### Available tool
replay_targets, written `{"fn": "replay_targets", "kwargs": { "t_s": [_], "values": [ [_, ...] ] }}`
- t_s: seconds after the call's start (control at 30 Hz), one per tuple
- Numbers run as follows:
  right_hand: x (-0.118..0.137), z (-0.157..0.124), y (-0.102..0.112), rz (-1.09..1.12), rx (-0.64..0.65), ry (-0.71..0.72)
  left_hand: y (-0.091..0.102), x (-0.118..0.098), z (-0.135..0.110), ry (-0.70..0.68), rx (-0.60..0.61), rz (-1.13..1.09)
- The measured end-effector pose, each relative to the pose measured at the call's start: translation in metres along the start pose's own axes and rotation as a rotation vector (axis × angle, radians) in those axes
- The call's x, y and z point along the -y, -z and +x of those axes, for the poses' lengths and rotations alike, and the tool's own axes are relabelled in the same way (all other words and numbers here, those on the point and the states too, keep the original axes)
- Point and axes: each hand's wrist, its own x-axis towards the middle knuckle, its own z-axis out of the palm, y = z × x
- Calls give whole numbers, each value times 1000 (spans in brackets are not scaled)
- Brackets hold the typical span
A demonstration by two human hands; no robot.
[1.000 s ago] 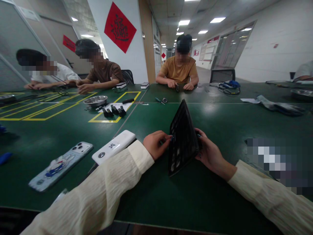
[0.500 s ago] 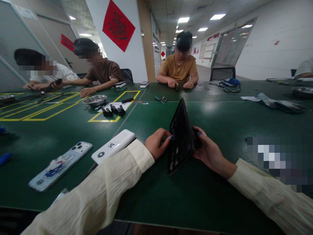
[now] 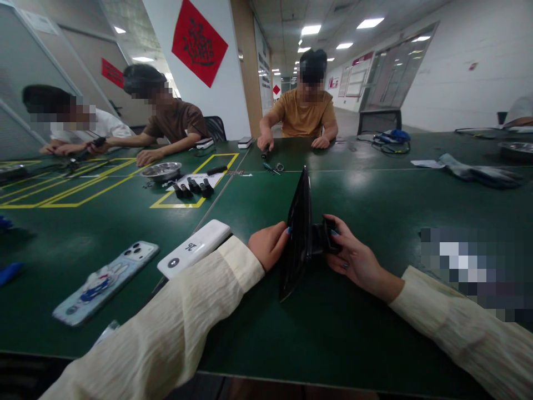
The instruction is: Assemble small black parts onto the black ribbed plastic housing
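Your black tray (image 3: 296, 244) stands on its lower edge on the green table (image 3: 258, 333), dead ahead at 12 o'clock, turned almost edge-on to you and leaning a little to the left at the bottom. Your left hand (image 3: 268, 245) sits at its 9 o'clock side, fingers curled narrow, their tips pressed against the tray's left face. Your right hand (image 3: 348, 254) is at the 3 o'clock side, thumb and fingers closed on a small black part (image 3: 321, 239) that juts from the tray's right face; whether that part is joined to the tray you cannot tell.

At 9 o'clock from your left hand, just beside your sleeve, lies a white power bank (image 3: 194, 248). Farther out toward 8 o'clock lies a phone (image 3: 106, 280). Across the table at 12 o'clock sits a person in a yellow shirt (image 3: 307, 114).
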Motion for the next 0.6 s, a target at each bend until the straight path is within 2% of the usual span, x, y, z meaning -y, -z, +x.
{"fn": "replay_targets", "kwargs": {
  "t_s": [0.13,0.23,0.3,0.37,0.6],
  "values": [
    [-1,1,2,-10,4,1,-4,2,2,73,10,-191],
    [-1,1,2,-16,-15,-18,-11,4,2,163,6,-486],
    [0,1,1,-12,-37,-36,-15,5,2,224,44,-692],
    [1,0,-1,-4,-62,-50,-16,4,1,255,83,-807],
    [4,0,-1,-14,-84,-66,-12,4,0,221,136,-759]
  ]
}}
